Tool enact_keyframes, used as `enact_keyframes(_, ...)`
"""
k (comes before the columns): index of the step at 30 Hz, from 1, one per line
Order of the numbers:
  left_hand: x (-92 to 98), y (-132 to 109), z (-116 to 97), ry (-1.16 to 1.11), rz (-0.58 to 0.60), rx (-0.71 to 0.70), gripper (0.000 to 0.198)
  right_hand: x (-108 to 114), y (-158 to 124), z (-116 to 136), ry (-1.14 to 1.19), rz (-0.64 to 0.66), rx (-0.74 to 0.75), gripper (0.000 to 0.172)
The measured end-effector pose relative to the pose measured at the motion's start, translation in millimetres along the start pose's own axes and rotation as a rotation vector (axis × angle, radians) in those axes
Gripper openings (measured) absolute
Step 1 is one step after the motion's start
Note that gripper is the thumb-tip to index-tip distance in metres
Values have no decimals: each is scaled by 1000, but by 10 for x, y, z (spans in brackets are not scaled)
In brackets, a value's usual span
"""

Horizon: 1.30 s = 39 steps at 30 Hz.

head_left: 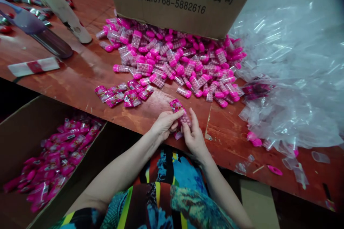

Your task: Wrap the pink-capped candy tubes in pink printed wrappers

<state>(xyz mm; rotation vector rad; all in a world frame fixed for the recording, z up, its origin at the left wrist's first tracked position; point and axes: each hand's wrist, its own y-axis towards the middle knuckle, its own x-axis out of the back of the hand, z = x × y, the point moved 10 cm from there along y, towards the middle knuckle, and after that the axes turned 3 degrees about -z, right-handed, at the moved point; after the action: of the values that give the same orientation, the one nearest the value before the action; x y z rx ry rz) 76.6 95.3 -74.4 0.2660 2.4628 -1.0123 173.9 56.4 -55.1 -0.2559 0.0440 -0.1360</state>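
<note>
Just over the table's front edge, my left hand (167,123) and my right hand (195,136) both grip one small clear bottle of pink candy balls (185,118). A pink printed plastic sleeve (176,105) shows at its upper end, beside my left thumb. How far the sleeve covers the bottle is hidden by my fingers. A few similar pink printed sleeves (131,98) lie in a loose cluster to the left of my hands. Beyond them spreads a large heap of pink-capped candy bottles (172,59).
A big cardboard box (177,14) stands tilted behind the heap. Clear plastic bags (290,103) cover the right side. At lower left, an open carton (88,157) contains many pink-wrapped bottles. A drink bottle (51,41) and a white tumbler (64,12) occupy the table's left.
</note>
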Motion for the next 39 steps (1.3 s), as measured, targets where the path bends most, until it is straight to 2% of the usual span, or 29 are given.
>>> enact_keyframes(3, 54, 34, 14, -61, -79, -36, 44, 24, 0, 27, -133, -69, 62, 66)
enact_keyframes(5, 13, 28, 10, -94, -49, -52, 45, -31, 4, -26, 9, -44, -6, 68)
enact_keyframes(9, -91, -39, -15, -40, 90, -51, 44, -206, -18, -98, 404, 84, -205, 75)
enact_keyframes(12, -112, -86, -24, 25, 155, -89, 44, -238, -33, -88, 504, 126, -252, 80)
enact_keyframes(18, -166, -113, 102, 123, 205, -79, 50, -92, 20, -76, 338, 52, -115, 80)
enact_keyframes(23, -99, -123, -20, 58, 143, -126, 44, -121, 54, -90, 261, 132, -102, 73)
enact_keyframes(28, -112, -163, -8, 76, 174, -130, 39, -186, 95, -141, 175, 139, -95, 77)
enact_keyframes(30, -24, -176, -43, 52, 141, -123, 40, -243, 156, -124, 107, 196, -64, 78)
enact_keyframes(32, 190, -194, -185, -10, 51, -141, 38, -214, 301, -31, -36, 205, 38, 75)
enact_keyframes(33, 349, -212, -306, -66, -18, -174, 37, -146, 410, 59, -146, 156, 123, 70)
enact_keyframes(36, 871, -318, -713, -295, -219, -322, 38, 61, 725, 489, -571, -103, 461, 43)
enact_keyframes(37, 983, -343, -790, -339, -248, -337, 42, 46, 807, 623, -715, -155, 562, 39)
enact_keyframes(39, 1097, -357, -816, -337, -296, -320, 51, -108, 971, 759, -1009, -153, 668, 38)
